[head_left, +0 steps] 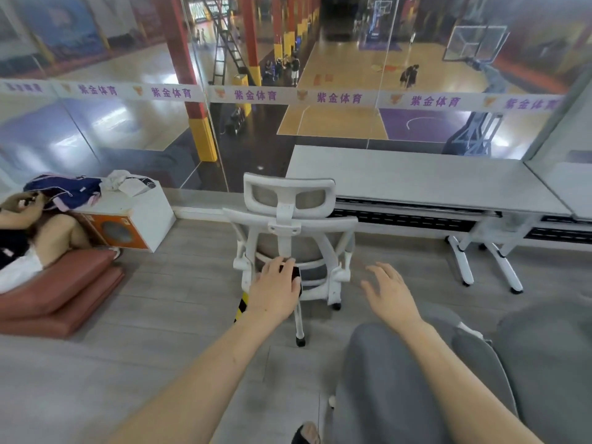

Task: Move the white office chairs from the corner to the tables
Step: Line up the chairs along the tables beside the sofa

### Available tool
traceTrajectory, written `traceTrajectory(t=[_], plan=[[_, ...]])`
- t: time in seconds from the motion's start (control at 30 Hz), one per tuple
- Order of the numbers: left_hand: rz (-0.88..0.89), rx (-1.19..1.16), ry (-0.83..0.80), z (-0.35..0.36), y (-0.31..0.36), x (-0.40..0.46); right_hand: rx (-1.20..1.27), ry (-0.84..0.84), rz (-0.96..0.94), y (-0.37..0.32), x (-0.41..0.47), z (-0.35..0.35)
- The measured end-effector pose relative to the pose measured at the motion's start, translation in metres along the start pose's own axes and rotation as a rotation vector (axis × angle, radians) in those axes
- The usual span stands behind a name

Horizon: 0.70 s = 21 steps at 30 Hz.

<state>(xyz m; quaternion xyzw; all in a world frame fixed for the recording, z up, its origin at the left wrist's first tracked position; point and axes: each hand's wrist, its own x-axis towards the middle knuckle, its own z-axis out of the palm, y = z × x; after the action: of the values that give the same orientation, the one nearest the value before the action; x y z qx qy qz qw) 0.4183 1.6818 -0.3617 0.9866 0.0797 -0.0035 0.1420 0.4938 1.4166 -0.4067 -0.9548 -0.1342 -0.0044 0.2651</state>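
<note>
Left hand (278,285) fingers spread, resting against the white office chair's (290,238) lower back, right hand (389,291) open, holding nothing, just beside it; chair stands just left of the counter (416,177), likely being pushed in.

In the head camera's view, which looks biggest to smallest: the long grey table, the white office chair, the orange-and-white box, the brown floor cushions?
1. Long grey table
2. White office chair
3 and 4. Brown floor cushions and orange-and-white box: close. The cushions run off the picture's edge and lie nearer the camera, so I won't rank them.
</note>
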Motion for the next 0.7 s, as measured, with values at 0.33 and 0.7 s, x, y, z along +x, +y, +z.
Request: traceTrajectory(t=[0.33, 0.7], plan=[[0.138, -0.023, 0.015, 0.028, 0.097, -0.160, -0.104, 0.151, 0.015, 0.061, -0.202, -0.083], [0.209, -0.050, -0.014, 0.071, 0.266, -0.217, -0.050, 0.296, -0.005, 0.170, -0.295, -0.198]])
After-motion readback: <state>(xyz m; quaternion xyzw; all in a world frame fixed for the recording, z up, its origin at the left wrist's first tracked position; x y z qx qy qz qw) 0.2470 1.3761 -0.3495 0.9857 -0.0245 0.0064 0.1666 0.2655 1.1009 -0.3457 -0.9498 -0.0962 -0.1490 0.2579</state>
